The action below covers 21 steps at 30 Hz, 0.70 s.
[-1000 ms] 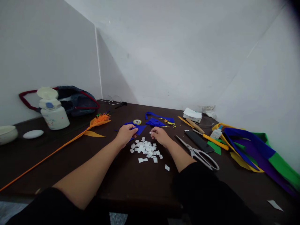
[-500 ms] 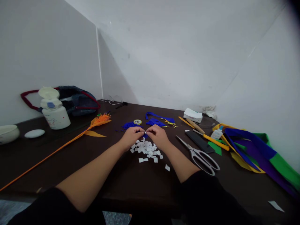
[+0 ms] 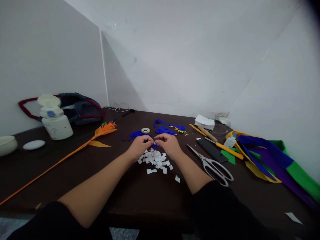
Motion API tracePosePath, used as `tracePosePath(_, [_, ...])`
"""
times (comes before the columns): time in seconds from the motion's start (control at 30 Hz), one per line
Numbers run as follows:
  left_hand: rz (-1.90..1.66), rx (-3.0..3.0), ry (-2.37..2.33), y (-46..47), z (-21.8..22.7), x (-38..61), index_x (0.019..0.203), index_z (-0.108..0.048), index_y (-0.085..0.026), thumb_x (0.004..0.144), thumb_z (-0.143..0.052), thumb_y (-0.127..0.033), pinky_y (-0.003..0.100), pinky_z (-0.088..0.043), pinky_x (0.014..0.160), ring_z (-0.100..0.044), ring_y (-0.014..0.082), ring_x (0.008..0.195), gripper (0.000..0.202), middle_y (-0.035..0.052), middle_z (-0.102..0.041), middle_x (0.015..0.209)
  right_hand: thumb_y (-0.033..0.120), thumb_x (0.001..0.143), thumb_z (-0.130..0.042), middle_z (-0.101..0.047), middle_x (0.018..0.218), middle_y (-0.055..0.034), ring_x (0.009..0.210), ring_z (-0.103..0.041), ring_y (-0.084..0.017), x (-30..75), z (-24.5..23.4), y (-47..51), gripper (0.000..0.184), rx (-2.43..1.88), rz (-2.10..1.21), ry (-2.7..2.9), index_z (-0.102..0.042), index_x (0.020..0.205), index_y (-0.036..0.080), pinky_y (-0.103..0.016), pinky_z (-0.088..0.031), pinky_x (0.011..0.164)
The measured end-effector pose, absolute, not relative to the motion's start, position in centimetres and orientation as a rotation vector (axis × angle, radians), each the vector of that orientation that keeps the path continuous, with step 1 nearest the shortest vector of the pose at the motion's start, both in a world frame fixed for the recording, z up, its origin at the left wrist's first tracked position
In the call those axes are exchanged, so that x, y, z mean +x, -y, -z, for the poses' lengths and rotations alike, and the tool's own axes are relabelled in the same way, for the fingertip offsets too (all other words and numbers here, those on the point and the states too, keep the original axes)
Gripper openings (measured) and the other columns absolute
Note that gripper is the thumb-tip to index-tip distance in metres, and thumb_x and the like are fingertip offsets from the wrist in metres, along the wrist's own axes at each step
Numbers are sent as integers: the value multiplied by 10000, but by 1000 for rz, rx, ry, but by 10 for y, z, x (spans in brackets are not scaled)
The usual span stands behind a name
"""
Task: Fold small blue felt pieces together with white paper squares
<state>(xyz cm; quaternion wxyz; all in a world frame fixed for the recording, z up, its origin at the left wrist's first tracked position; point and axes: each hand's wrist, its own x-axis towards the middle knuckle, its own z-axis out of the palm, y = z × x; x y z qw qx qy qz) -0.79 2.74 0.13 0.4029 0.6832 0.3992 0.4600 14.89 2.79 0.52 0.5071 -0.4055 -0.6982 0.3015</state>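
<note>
My left hand (image 3: 140, 146) and my right hand (image 3: 169, 145) meet fingertip to fingertip over the middle of the table. Thumbs and forefingers are pinched together on a small white paper piece (image 3: 154, 143), mostly covered by the fingers. Just below them lies a loose heap of small white paper squares (image 3: 157, 159), with a few strays nearer me. Behind the left hand is a pile of dark blue bits (image 3: 135, 134) beside a round yellow-rimmed spool (image 3: 145, 130). Blue fabric scraps (image 3: 165, 130) and yellow shreds (image 3: 180, 130) lie beyond the right hand.
Scissors (image 3: 210, 164) lie right of my right forearm, near a black case (image 3: 212, 150), a yellow-handled tool (image 3: 228, 150), a glue bottle (image 3: 230, 141) and coloured fabric strips (image 3: 265, 156). Leftward are an orange artificial flower (image 3: 106, 128), a white bottle (image 3: 57, 126) and a bowl (image 3: 7, 145).
The fingertips have shifted slightly and hide more of the white paper piece. The whole view has moved a little; the things on the table stay where they were.
</note>
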Motion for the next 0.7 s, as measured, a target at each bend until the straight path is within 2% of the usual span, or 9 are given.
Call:
tracePosePath(0.2, [-1218,1773,-1138,-26,-4,-9,605,-534,-151,644,-501,-258,192,-327,464,-418,79,455,119,-41,-473,490,263,653,-566,-653,718,-41,639,-580,-134,146,-7,-28,197,-911,-961,1430,-620,810,157,-264,-469,604])
tracePosePath(0.33, [-1238,1796,-1180,-27,-2,-9,604,-547,-152,641,-493,-262,193,-326,454,-411,79,446,128,-39,-477,490,235,630,-581,-635,714,-29,615,-566,-115,143,-7,-26,180,-861,-1034,1397,-618,784,151,-259,-481,612])
tracePosePath(0.5, [-1244,1838,-1197,-27,1,-5,622,-564,-156,654,-498,-302,201,-347,471,-443,87,469,164,-29,-519,535,202,629,-562,-609,693,-23,635,-562,-122,142,-5,-26,183,-897,-941,1451,-613,795,146,-259,-486,609])
tracePosePath(0.7, [-1223,1735,-1070,-23,-3,-1,635,-540,-154,665,-517,-342,200,-364,487,-458,86,500,192,-30,-499,566,179,643,-535,-609,728,-30,675,-563,-128,143,-3,-28,176,-924,-761,1547,-599,804,149,-259,-470,652])
